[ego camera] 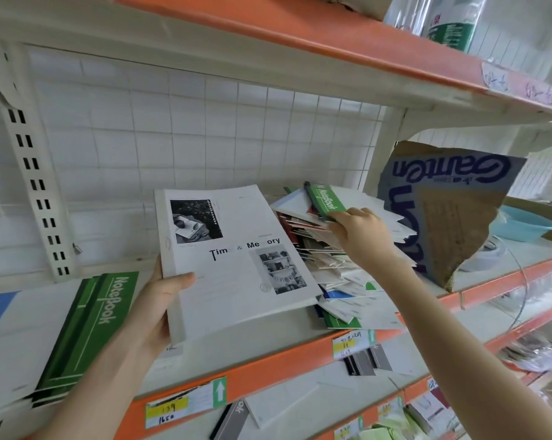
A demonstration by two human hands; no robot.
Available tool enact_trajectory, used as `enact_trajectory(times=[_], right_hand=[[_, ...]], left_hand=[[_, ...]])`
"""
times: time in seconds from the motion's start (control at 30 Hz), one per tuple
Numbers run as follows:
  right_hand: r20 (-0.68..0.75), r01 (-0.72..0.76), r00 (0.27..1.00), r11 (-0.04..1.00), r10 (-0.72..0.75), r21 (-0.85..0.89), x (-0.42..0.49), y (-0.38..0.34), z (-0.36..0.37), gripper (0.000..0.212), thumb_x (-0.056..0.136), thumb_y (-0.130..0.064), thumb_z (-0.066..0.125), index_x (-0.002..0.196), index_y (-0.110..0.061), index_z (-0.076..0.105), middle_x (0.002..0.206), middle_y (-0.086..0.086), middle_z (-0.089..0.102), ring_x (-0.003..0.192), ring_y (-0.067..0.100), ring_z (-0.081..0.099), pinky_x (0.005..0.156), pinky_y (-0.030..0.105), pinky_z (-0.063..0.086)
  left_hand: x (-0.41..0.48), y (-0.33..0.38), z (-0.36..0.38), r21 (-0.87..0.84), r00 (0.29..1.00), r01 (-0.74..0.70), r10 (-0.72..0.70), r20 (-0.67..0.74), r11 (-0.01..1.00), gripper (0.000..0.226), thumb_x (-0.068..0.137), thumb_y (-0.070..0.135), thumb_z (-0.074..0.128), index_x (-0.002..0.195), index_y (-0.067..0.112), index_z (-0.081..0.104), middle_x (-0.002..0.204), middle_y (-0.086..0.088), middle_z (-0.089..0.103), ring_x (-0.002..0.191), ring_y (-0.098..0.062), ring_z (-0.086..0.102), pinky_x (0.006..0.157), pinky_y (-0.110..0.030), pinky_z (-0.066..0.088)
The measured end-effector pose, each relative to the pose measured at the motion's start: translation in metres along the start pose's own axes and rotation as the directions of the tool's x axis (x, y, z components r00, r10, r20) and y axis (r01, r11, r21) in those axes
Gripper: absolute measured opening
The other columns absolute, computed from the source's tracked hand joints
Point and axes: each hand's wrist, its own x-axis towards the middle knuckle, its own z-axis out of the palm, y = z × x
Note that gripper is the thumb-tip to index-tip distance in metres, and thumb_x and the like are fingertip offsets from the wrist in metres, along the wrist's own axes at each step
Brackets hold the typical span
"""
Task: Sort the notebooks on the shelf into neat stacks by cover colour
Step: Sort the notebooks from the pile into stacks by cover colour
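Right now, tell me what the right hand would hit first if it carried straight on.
The green notebook atop the jumbled pile; the right hand seems to pinch its near end, though depth is unclear.

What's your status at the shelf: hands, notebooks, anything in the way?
Left grip holds white notebooks. Right grip pinches green notebook atop jumbled pile. Green stack laid at left. Torn cardboard box crowds pile's right side.

A white notebook [236, 258] was tilted over the shelf's [268, 369] middle; green-spined notebooks [87, 331] lay stacked at its left end; a messy pile [341, 281], green notebook [327, 201] atop, filled its right end.
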Motion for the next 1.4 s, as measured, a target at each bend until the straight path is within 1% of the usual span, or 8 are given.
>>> enact_trajectory(times=[0.17,0.37,0.47,0.57,0.7,0.87,1.13,1.4], right_hand=[[-0.221,0.274,0.950,0.926,-0.219,0.260,-0.008,-0.025,-0.007,0.026,0.086,-0.014,0.052,0.096,0.001,0.070,0.076,0.013,0.070,0.057,0.030,0.065,0.047,0.031,0.052],[-0.142,0.495,0.869,0.837,-0.474,0.236,-0.036,-0.104,0.009,0.022,0.068,-0.010,0.058,0.083,-0.016,0.072,0.073,0.001,0.071,0.053,0.025,0.064,0.045,0.023,0.047],[-0.055,0.384,0.922,0.894,-0.382,0.231,-0.027,-0.103,0.018,0.040,0.083,-0.032,0.042,0.107,-0.015,0.068,0.111,0.005,0.068,0.097,0.025,0.066,0.077,0.040,0.051],[0.192,0.258,0.938,0.950,-0.289,0.174,-0.015,-0.079,0.015,0.076,0.082,-0.056,0.014,0.135,-0.014,0.048,0.144,0.005,0.043,0.135,0.023,0.037,0.105,0.043,0.025],[0.388,0.367,0.842,0.925,-0.374,0.095,-0.021,-0.071,0.004,0.105,0.062,-0.072,-0.002,0.148,-0.017,0.021,0.157,0.004,0.012,0.145,0.019,0.008,0.113,0.043,0.008],[0.519,0.483,0.714,0.867,-0.470,0.120,-0.036,-0.074,-0.007,0.121,0.058,-0.089,0.021,0.149,-0.010,0.010,0.157,0.012,0.000,0.145,0.026,-0.003,0.113,0.049,0.005],[0.604,0.311,0.670,0.902,-0.431,0.299,-0.050,-0.094,-0.004,0.111,0.069,-0.086,0.015,0.149,-0.011,-0.008,0.156,0.008,-0.016,0.143,0.017,-0.015,0.114,0.048,-0.003],[0.485,0.221,0.737,0.846,-0.471,0.486,-0.048,-0.112,0.006,0.075,0.096,-0.041,0.042,0.149,-0.004,0.004,0.157,0.009,-0.007,0.145,0.016,-0.005,0.115,0.034,-0.001]], left_hand=[[0.001,0.001,0.002,-0.035,1.000,0.005,-0.004,0.022,0.999,0.037,0.090,0.004,0.045,0.122,0.021,0.053,0.079,0.003,0.074,0.064,-0.015,0.071,0.062,-0.033,0.046],[0.002,-0.004,0.009,-0.108,0.996,0.002,-0.011,-0.089,0.994,0.027,0.098,0.018,0.041,0.124,0.024,0.048,0.093,-0.004,0.064,0.081,-0.022,0.060,0.064,-0.035,0.044],[0.001,-0.003,0.007,-0.076,0.996,0.028,-0.035,-0.083,0.997,0.017,0.098,0.019,0.041,0.106,0.027,0.055,0.092,-0.003,0.064,0.081,-0.021,0.060,0.064,-0.034,0.044],[0.002,-0.004,0.006,-0.046,0.998,0.028,-0.031,-0.057,0.999,0.017,0.098,0.020,0.043,0.104,0.031,0.054,0.094,0.000,0.065,0.085,-0.020,0.061,0.066,-0.034,0.045],[0.005,-0.007,0.011,-0.052,0.999,0.019,-0.022,-0.045,0.998,0.021,0.098,0.019,0.043,0.116,0.026,0.051,0.096,0.000,0.066,0.084,-0.017,0.062,0.064,-0.032,0.045],[0.006,-0.012,0.017,-0.061,0.999,0.039,-0.039,-0.005,0.997,0.026,0.098,0.020,0.042,0.122,0.025,0.049,0.096,-0.005,0.066,0.081,-0.022,0.063,0.062,-0.032,0.045],[0.010,-0.021,0.023,-0.095,0.998,0.034,-0.028,0.064,0.995,0.033,0.096,0.025,0.044,0.129,0.025,0.047,0.105,-0.009,0.067,0.078,-0.023,0.069,0.054,-0.035,0.055],[0.005,-0.020,0.019,-0.091,0.999,-0.006,0.010,0.046,0.996,0.050,0.083,-0.005,0.052,0.126,0.020,0.049,0.094,-0.008,0.067,0.062,-0.016,0.069,0.043,-0.030,0.052]])
